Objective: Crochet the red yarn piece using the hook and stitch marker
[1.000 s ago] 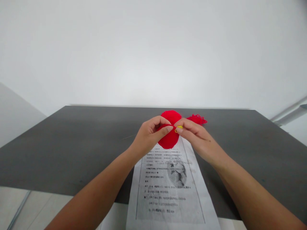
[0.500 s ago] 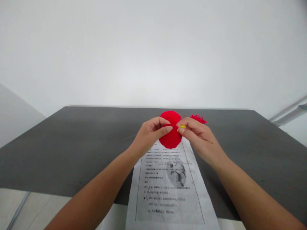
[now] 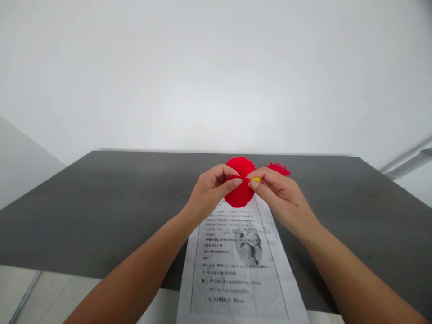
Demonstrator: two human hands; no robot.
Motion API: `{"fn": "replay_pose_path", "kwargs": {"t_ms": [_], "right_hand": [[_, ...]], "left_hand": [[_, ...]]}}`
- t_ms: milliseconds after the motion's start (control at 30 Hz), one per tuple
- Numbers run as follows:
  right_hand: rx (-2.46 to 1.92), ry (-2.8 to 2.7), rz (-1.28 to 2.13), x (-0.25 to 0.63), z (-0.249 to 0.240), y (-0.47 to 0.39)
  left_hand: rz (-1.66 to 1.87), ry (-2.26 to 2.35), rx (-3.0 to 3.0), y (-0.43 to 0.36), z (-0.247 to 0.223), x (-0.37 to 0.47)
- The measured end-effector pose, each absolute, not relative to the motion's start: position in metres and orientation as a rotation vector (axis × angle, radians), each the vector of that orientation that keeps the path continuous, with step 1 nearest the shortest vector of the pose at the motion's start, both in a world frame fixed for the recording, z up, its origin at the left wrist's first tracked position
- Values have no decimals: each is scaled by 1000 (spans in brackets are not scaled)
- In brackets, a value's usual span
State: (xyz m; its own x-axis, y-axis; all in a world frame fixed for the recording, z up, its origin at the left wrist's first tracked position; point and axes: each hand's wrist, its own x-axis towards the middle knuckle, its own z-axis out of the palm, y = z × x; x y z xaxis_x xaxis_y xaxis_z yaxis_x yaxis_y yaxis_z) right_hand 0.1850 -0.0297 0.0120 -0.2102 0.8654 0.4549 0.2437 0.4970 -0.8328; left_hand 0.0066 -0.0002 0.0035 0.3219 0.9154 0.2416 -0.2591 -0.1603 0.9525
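Two rounded red pieces (image 3: pixel 239 195), one above the other, meet between my hands over the top of a printed sheet (image 3: pixel 232 279). My left hand (image 3: pixel 216 184) pinches the red piece at its left side between thumb and fingers. On the right side, my right hand (image 3: pixel 275 186) is closed, thumb and fingers pinching the red piece's edge beside a small yellow loop (image 3: pixel 254 181). Whether the yellow loop is fastened to the red piece cannot be made out. A curly red strand bundle (image 3: pixel 279 169) shows just behind my right hand.
The dark grey table (image 3: pixel 118 198) reaches back to a white wall (image 3: pixel 216 76). The sheet carries text and a dark oval picture and overhangs the table's front edge. A grey metal bar (image 3: pixel 410 163) stands beyond the table's right side.
The lower red piece has tilted slightly and looks a little smaller. My right fingers have shifted slightly against its edge, and the yellow loop has turned. My left hand has hardly moved.
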Motion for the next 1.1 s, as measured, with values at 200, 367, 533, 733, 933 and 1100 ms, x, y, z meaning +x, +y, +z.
{"fn": "replay_pose_path", "kwargs": {"t_ms": [200,367,533,733,933,1100], "right_hand": [[-957,-1730,771,185,11,-29],[-948,-1732,764,185,12,-29],[-916,-1718,759,184,13,-30],[-869,-1688,808,184,14,-30],[-858,-1646,866,184,15,-30],[-865,-1638,931,184,16,-30]], "left_hand": [[1212,732,1391,-3,5,7],[1223,748,1427,-3,4,7],[1233,711,1442,-3,4,7],[1221,702,1418,-3,5,8],[1202,668,1354,-2,3,9],[1171,625,1240,0,-1,9]]}}
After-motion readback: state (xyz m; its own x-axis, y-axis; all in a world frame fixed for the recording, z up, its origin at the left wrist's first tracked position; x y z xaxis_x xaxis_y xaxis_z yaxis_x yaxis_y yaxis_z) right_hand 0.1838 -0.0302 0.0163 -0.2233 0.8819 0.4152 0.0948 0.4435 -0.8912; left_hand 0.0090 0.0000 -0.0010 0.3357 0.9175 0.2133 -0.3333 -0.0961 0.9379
